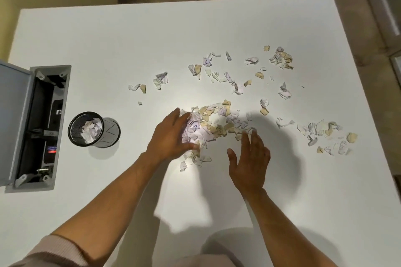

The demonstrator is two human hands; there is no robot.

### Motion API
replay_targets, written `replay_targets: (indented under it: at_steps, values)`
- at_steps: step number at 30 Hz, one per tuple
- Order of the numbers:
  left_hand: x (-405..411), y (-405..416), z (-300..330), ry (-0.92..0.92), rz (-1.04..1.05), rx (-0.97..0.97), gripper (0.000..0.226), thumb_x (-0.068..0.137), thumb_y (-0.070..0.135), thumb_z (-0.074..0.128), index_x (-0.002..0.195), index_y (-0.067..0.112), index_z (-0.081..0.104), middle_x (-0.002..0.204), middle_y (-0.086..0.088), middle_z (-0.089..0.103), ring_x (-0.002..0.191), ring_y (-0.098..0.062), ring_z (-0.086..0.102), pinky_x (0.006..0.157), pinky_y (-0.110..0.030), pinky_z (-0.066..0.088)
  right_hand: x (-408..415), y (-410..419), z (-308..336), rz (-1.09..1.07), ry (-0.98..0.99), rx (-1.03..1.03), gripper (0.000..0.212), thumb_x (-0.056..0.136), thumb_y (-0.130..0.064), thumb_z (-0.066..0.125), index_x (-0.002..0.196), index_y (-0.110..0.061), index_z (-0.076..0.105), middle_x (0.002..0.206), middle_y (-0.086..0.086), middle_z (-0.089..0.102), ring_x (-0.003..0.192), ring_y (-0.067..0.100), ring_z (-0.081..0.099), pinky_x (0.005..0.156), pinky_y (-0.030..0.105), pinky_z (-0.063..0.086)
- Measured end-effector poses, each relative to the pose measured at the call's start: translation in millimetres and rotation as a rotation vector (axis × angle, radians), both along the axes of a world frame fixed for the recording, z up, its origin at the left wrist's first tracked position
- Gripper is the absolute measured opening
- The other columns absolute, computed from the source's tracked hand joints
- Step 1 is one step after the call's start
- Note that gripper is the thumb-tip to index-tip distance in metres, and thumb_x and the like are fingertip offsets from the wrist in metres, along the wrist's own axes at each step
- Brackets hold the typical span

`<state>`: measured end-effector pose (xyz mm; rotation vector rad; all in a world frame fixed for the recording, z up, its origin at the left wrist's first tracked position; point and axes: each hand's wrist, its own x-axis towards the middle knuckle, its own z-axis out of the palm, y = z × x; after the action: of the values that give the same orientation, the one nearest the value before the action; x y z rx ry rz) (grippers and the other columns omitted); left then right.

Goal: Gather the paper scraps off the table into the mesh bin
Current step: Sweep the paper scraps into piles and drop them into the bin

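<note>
Torn white, lilac and tan paper scraps lie scattered over the white table. The densest heap is in the middle. My left hand lies on the heap's left side with straight fingers against the scraps. My right hand is flat and spread at the heap's right near edge, its fingertips touching a few pieces. More scraps sit at the back right and near right. The black mesh bin stands at the left, holding some crumpled paper.
An open grey floor box with a raised lid is set into the table's left edge, right beside the bin. Small scrap groups lie between the heap and the far side. Carpeted floor surrounds the table.
</note>
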<state>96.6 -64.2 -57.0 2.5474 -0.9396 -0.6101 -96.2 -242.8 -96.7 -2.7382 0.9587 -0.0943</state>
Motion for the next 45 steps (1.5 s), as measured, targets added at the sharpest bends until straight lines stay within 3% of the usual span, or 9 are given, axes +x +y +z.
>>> replay_targets:
  at_steps: [5,13,17,21,26,29,35,40,45]
  values:
    - [-2.2,-11.2,5.2,0.023,-0.048,0.235,0.134,0.048,0.075,0.079,0.154,0.037,0.006,0.161,-0.019,0.005,0.141,-0.041,0.022,0.109,-0.049,0.034,61.5,-32.3,29.7,-0.025,0.177,0.155,0.097,0.071,-0.091,0.027,0.151,-0.038,0.012,0.160,0.012,0.017,0.135,0.040,0.031,0.102,0.055,0.037]
    - [-2.7,-25.7,14.7,0.051,-0.056,0.214,0.083,0.073,0.026,0.083,0.144,0.033,0.042,0.153,-0.007,0.026,0.127,-0.036,0.028,0.094,-0.044,0.048,113.7,-18.5,45.2,0.328,0.431,0.141,0.089,0.073,-0.072,0.061,0.147,-0.036,0.025,0.156,0.012,0.022,0.131,0.045,0.031,0.098,0.049,0.044]
    - [-12.7,-24.6,16.8,0.035,0.015,0.098,0.050,0.085,0.010,0.069,0.131,0.025,0.057,0.143,-0.006,0.041,0.125,-0.031,0.033,0.087,-0.036,0.046,107.5,3.6,48.3,0.342,0.351,0.150,0.057,0.088,-0.041,0.066,0.139,-0.031,0.042,0.147,0.008,0.036,0.122,0.034,0.040,0.093,0.038,0.046]
    - [-20.8,-21.8,20.6,-0.026,0.013,0.060,0.021,0.092,0.017,0.059,0.112,0.017,0.067,0.116,-0.005,0.053,0.110,-0.028,0.044,0.079,-0.040,0.051,95.7,17.9,51.7,0.375,0.314,0.147,0.043,0.096,-0.014,0.057,0.137,-0.021,0.048,0.143,0.007,0.044,0.120,0.029,0.041,0.087,0.034,0.049]
    - [-31.4,-11.6,21.9,-0.028,0.050,-0.010,0.015,0.089,0.013,0.058,0.099,0.014,0.070,0.098,-0.002,0.058,0.097,-0.022,0.050,0.071,-0.039,0.049,87.5,21.6,55.1,0.389,0.238,0.195,0.031,0.098,-0.012,0.054,0.128,-0.016,0.059,0.122,0.005,0.060,0.114,0.023,0.047,0.075,0.031,0.049]
    - [-32.7,-8.0,21.7,0.014,0.120,-0.072,0.022,0.085,0.002,0.060,0.102,0.009,0.072,0.098,-0.006,0.067,0.096,-0.027,0.059,0.076,-0.037,0.049,83.7,20.0,58.8,0.296,0.074,0.307,0.014,0.096,-0.010,0.056,0.098,-0.011,0.069,0.090,0.005,0.064,0.085,0.019,0.049,0.056,0.022,0.030]
    - [-34.3,-2.2,31.6,0.114,0.488,-0.304,0.021,0.080,-0.007,0.059,0.086,0.003,0.075,0.088,-0.010,0.075,0.086,-0.026,0.068,0.077,-0.031,0.050,76.6,20.7,72.3,-0.047,-0.229,0.689,0.027,0.084,-0.008,0.068,0.060,-0.006,0.057,0.049,-0.003,0.046,0.050,0.004,0.042,0.050,0.013,0.031]
    - [-36.6,11.7,46.2,0.214,0.637,-0.404,0.015,0.084,0.001,0.066,0.088,0.011,0.077,0.081,0.010,0.069,0.072,0.002,0.062,0.067,-0.001,0.040,74.4,29.8,77.6,-0.146,-0.271,0.815,0.011,0.081,-0.013,0.071,0.070,-0.014,0.070,0.057,-0.003,0.061,0.052,0.000,0.054,0.053,0.009,0.039]
    - [-35.8,31.3,66.9,0.331,0.787,-0.551,0.020,0.081,-0.001,0.071,0.082,0.019,0.075,0.077,0.016,0.070,0.064,0.011,0.063,0.064,-0.002,0.043,77.2,49.0,85.6,-0.294,-0.385,1.202,0.011,0.085,-0.009,0.072,0.094,-0.006,0.075,0.090,0.011,0.075,0.086,0.031,0.072,0.081,0.042,0.058]
